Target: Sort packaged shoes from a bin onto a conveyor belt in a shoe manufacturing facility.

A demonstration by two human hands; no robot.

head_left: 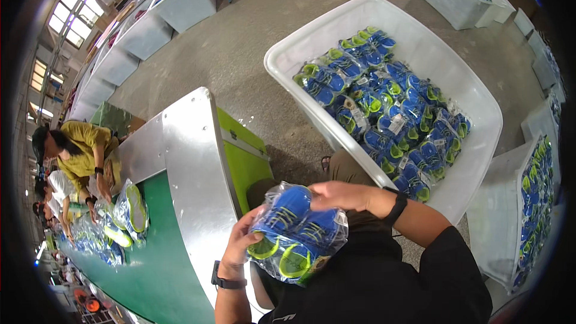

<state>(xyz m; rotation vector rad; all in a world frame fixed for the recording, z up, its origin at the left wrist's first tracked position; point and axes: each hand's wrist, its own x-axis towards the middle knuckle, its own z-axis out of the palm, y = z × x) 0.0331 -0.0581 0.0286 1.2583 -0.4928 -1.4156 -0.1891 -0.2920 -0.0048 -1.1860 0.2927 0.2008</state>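
A pair of blue children's shoes (287,219) with lime-green linings and laces lies in a clear plastic bag just above my lap. My left hand (239,243) grips the bag's left side, thumb over one green heel opening. At the toe end, my right hand (341,195) is closed on the upper right of the bag; its fingertips are partly blurred. Beyond my right arm stands a big white plastic bin (384,9), with many similar bagged shoes (390,105) inside it.
A metal-edged table (191,144) with a green conveyor belt (159,258) runs along my left. Bagged shoes (132,207) lie on the belt beside a co-worker in a yellow top (84,144). More white bins (501,210) line the right side and the far left.
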